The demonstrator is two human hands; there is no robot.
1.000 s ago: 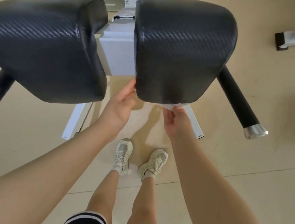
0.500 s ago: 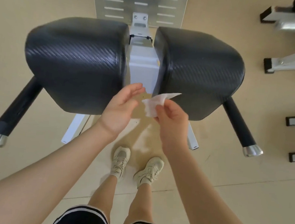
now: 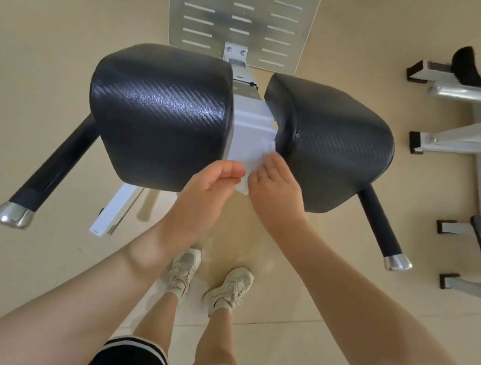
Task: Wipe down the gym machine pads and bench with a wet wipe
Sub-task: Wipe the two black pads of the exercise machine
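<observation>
White wipe held in both my hands, in the gap between the two pads.
My left hand and right hand each pinch its near edge; it drapes over the frame against the right pad, beside the left pad.

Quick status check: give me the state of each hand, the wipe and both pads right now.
left hand: fingers curled, pinching the wipe's edge
right hand: holding the wipe's other side
wet wipe: spread between both hands, in front of the gap between the pads
left pad: untouched, glossy sheen
right pad: no hand on it
</observation>
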